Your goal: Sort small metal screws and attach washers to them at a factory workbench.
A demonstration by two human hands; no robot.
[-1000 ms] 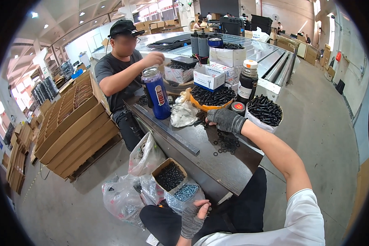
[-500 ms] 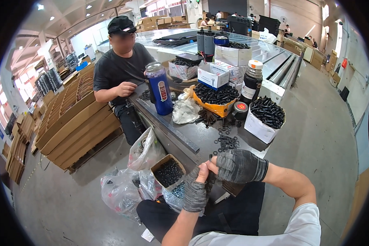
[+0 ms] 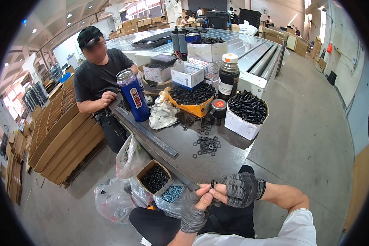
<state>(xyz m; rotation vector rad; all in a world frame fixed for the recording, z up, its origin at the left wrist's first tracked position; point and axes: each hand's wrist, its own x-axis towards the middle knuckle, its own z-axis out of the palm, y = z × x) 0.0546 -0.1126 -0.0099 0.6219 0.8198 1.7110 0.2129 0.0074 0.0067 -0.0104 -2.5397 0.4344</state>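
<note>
My left hand (image 3: 194,211) and my right hand (image 3: 242,190), both in grey fingerless gloves, meet above my lap just off the near table edge. Between their bare fingertips a small black bolt (image 3: 212,184) stands roughly upright. Its lower part is hidden by the fingers, so I cannot tell whether a ring is on it. Beyond my hands, a loose pile of black washers (image 3: 208,145) lies on the dark table (image 3: 178,169). A white box (image 3: 241,128) full of black bolts stands right of the pile.
A yellow-rimmed container (image 3: 199,110) of black parts, a white rag (image 3: 163,117), a blue bottle (image 3: 135,100) and a black flask (image 3: 228,78) stand farther back. Left below the table are a carton of black nuts (image 3: 155,177) and plastic bags (image 3: 112,201). A co-worker (image 3: 98,76) sits at far left.
My hands have drawn back from the table edge toward my lap, still together, and more of the bolt shows. The view has turned, so the table and co-worker appear farther left.
</note>
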